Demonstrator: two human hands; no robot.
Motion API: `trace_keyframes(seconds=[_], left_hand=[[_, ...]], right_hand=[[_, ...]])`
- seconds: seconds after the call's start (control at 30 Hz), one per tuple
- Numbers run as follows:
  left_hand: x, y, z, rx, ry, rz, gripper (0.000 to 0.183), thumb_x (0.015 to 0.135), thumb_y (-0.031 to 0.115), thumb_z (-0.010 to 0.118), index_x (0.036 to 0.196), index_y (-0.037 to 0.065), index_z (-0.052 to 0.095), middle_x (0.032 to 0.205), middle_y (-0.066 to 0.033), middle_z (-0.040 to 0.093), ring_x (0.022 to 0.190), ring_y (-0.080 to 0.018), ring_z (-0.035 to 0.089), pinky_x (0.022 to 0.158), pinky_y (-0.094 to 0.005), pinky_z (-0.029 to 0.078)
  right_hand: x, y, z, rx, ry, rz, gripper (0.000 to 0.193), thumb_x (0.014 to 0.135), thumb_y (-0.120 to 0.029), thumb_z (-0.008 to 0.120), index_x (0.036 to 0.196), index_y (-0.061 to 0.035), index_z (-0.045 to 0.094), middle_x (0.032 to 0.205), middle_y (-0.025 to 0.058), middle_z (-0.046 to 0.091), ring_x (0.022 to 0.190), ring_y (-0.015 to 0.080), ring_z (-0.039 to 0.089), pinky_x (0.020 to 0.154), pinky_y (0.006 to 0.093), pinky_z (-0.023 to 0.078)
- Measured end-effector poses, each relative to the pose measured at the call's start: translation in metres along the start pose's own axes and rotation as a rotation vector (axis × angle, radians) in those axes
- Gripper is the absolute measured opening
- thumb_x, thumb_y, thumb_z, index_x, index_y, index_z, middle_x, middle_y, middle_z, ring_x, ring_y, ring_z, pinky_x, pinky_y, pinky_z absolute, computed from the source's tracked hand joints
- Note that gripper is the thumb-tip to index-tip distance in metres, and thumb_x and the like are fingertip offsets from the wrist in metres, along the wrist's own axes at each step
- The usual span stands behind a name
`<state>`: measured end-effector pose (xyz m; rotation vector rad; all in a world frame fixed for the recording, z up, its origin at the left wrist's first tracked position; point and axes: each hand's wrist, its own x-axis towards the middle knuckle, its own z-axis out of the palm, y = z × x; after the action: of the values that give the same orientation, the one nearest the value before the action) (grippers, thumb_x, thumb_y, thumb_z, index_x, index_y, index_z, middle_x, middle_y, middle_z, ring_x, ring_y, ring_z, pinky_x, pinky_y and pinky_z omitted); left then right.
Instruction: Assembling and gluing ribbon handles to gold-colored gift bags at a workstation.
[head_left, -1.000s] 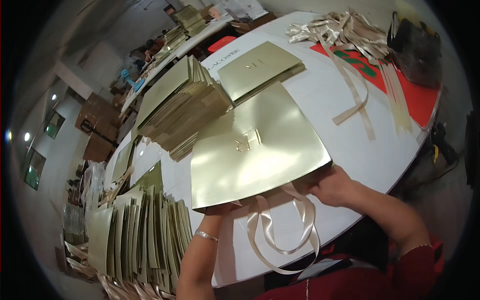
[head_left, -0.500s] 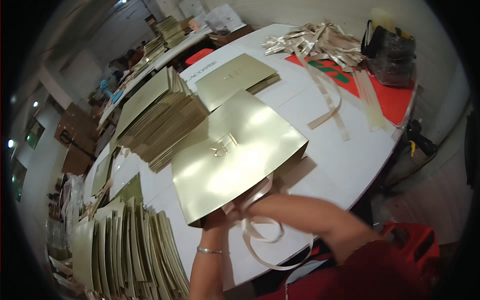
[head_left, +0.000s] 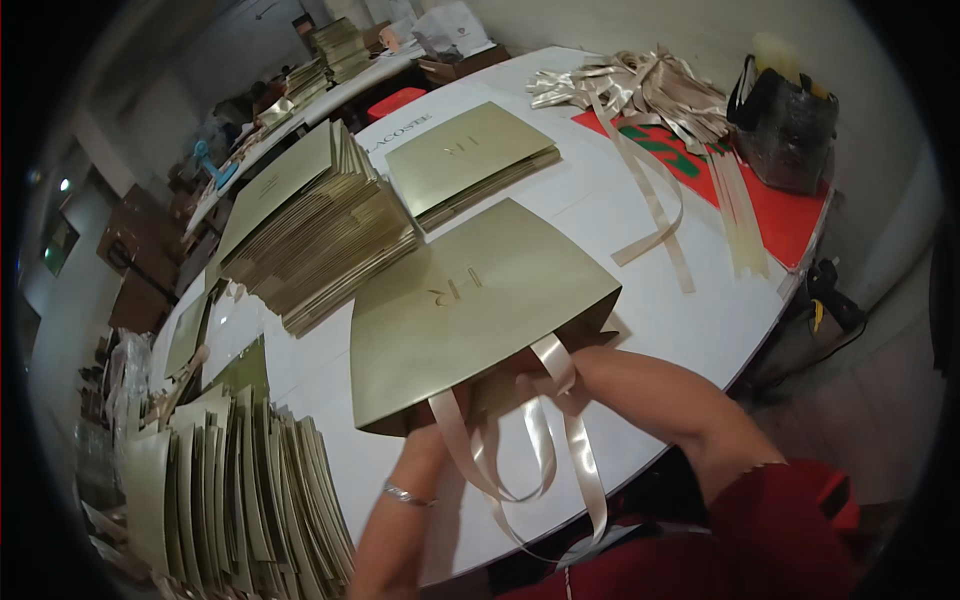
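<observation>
A flat gold paper bag (head_left: 470,300) lies on the white table (head_left: 680,310) in front of me, its open end toward me. Cream ribbon handles (head_left: 545,440) loop out of that end. My left hand (head_left: 455,415) grips the bag's near edge, fingers tucked under the paper. My right hand (head_left: 565,375) reaches across from the right and holds the ribbon where it enters the bag. A bracelet sits on my left wrist.
A tall stack of gold bags (head_left: 320,230) and a smaller pile (head_left: 470,160) lie beyond. Upright bags (head_left: 220,500) fill the lower left. Loose ribbons (head_left: 650,100) lie on a red sheet (head_left: 790,215) beside a dark bag (head_left: 790,125). More tables stand far back.
The right hand has moved left across the bag's opening onto the ribbon. The view has shifted, and the bag now sits a little closer to me and further right.
</observation>
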<state>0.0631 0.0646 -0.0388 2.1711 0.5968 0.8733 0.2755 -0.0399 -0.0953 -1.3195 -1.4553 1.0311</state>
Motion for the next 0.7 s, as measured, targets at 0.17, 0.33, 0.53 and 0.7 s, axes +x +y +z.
trace_keyframes(seconds=[0.17, 0.33, 0.53, 0.7], left_hand=[[0.029, 0.016, 0.021, -0.046, -0.008, -0.114, 0.015, 0.087, 0.015, 0.058, 0.088, 0.001, 0.064, 0.081, -0.012, 0.063, 0.072, -0.0229, 0.059, 0.066, -0.0357, 0.048], [0.014, 0.02, 0.007, -0.107, -0.004, -0.229, 0.016, 0.087, 0.015, 0.058, 0.088, 0.001, 0.064, 0.08, -0.0117, 0.063, 0.071, -0.0225, 0.058, 0.065, -0.0353, 0.048], [0.014, 0.01, -0.006, -0.116, 0.045, -0.226, 0.02, 0.092, 0.016, 0.054, 0.091, -0.003, 0.062, 0.086, -0.0105, 0.062, 0.075, -0.0205, 0.055, 0.07, -0.0344, 0.048], [-0.002, 0.091, -0.031, 0.032, -0.508, -0.093, 0.032, 0.084, 0.015, 0.061, 0.11, -0.003, 0.056, 0.106, -0.0155, 0.06, 0.097, -0.0262, 0.055, 0.087, -0.0361, 0.044]], right_hand=[[0.054, -0.048, 0.008, -0.022, -0.142, 0.135, 0.045, 0.082, -0.032, 0.061, 0.116, -0.005, 0.05, 0.105, 0.0198, 0.055, 0.086, 0.0334, 0.059, 0.072, 0.0405, 0.049], [0.02, -0.061, -0.004, -0.059, -0.294, 0.276, 0.047, 0.083, -0.031, 0.06, 0.12, -0.0051, 0.048, 0.11, 0.021, 0.054, 0.089, 0.0346, 0.058, 0.074, 0.0401, 0.049], [0.013, -0.111, 0.014, -0.124, -0.349, 0.336, 0.05, 0.084, -0.03, 0.058, 0.126, -0.0053, 0.046, 0.116, 0.0225, 0.053, 0.092, 0.0361, 0.058, 0.075, 0.0397, 0.049], [-0.049, -0.117, 0.013, -0.863, -0.379, -0.472, 0.057, 0.083, -0.034, 0.06, 0.129, -0.004, 0.045, 0.092, 0.0154, 0.06, 0.087, 0.0295, 0.06, 0.071, 0.0415, 0.049]])
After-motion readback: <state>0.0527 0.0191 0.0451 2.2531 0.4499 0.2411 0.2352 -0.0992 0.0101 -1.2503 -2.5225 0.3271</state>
